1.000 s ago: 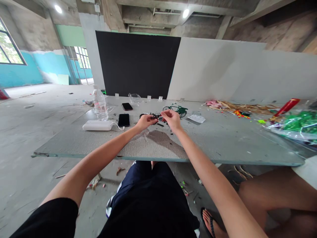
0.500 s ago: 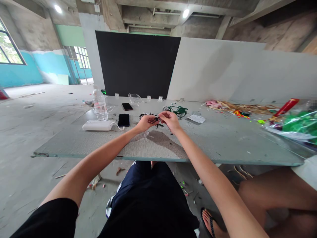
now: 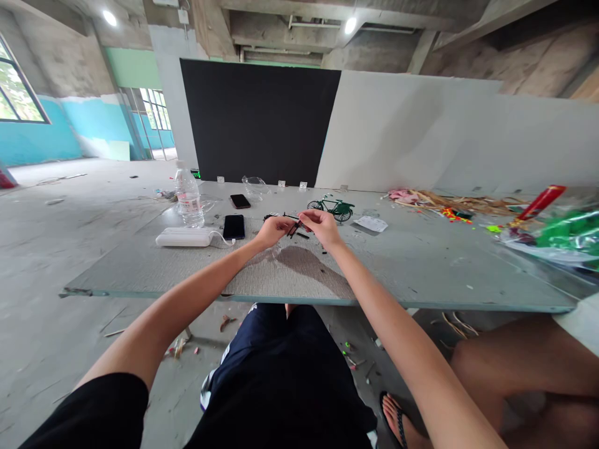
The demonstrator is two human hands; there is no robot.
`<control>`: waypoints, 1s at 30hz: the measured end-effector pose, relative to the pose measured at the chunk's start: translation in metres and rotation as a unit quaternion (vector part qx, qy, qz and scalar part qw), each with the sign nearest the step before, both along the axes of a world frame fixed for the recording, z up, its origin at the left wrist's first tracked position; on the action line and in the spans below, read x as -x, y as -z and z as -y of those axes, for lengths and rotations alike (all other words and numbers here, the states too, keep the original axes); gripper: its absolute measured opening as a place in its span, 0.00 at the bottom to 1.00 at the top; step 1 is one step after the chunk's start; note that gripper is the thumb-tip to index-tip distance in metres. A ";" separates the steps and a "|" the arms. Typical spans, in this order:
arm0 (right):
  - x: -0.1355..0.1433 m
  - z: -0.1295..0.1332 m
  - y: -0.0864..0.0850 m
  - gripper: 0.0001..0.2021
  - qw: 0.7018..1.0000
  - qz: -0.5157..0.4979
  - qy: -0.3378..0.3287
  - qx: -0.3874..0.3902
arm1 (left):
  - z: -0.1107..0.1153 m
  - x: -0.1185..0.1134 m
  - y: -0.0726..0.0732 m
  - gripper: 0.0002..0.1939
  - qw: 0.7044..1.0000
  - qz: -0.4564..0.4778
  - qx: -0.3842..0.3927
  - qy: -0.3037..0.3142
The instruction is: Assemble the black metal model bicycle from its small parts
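My left hand (image 3: 275,231) is closed in a pinch on a thin black model bicycle part (image 3: 294,229) with narrow bars. Close beside it, my right hand (image 3: 321,226) pinches the same part from the other side; its fingertips hide where they grip. Just behind the hands a green model bicycle (image 3: 337,207) stands upright. Another black part (image 3: 269,217) shows partly behind my left hand. Below the fingers, a short black piece (image 3: 303,236) lies on the table (image 3: 262,280).
To the left are a plastic bottle (image 3: 188,199), a white power strip (image 3: 183,237) and two phones (image 3: 234,227). A paper slip (image 3: 372,223) lies right of the bicycle. Farther right are scraps and a green plastic bag (image 3: 568,237). Another person's leg (image 3: 519,362) is at lower right.
The black part between my fingers has turned, and its thin bars now slant downward into view. My left hand has shifted slightly; my right hand stays nearly in place.
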State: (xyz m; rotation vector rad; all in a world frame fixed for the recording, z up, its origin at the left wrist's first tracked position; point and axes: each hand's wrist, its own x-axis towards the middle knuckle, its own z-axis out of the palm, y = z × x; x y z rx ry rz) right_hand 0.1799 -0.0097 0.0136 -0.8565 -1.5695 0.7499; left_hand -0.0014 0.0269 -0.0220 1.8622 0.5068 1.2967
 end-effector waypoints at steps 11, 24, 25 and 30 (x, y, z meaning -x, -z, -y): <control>0.002 0.006 -0.005 0.21 0.999 0.020 -0.024 -0.004 | 0.003 0.004 -0.003 0.12 0.991 -0.038 -0.020 -0.128; -0.001 0.006 -0.003 0.20 0.992 0.107 -0.033 -0.060 | 0.009 0.026 -0.018 0.15 0.904 -0.132 -0.310 -0.263; -0.001 0.005 -0.003 0.19 0.991 0.112 -0.029 -0.064 | 0.008 0.026 -0.018 0.15 0.898 -0.140 -0.320 -0.267; 0.000 0.005 -0.002 0.14 0.988 0.126 -0.018 -0.086 | 0.005 0.027 -0.016 0.15 0.884 -0.158 -0.346 -0.273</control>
